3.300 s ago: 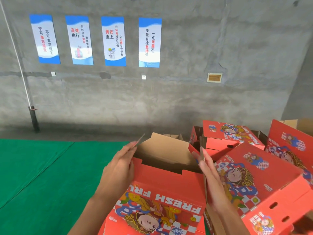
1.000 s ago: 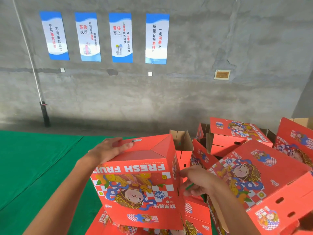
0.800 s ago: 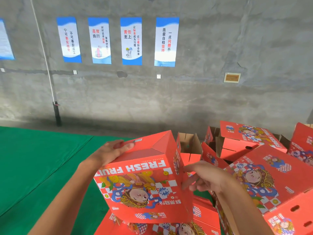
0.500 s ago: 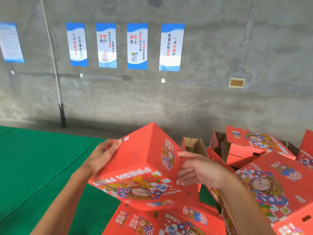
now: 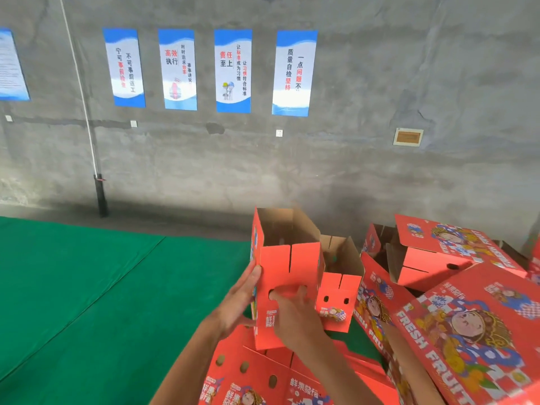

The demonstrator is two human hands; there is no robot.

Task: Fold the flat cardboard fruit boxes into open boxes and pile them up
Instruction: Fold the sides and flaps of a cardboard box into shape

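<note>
Turned from its printed side a moment ago, the folded box [image 5: 287, 276] now stands mouth-up, both hands [image 5: 264, 305] grasping it, seemingly ready for piling beside the open box [image 5: 339, 290]

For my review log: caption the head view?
Both hands, left hand and right hand, hold an upright open box.

"FRESH FRUIT" runs in white capitals along the red box [image 5: 467, 331] at lower right. Four blue-and-white posters hang on the grey wall: the first poster [image 5: 124, 67] reads 宁可事前检查 不可事后返工, the second poster [image 5: 177, 68] 高效执行, the third poster [image 5: 233, 70] 责任至上, the fourth poster [image 5: 293, 72] 质量自检坚持 一点问题不. Smaller lettering is unreadable.
</note>
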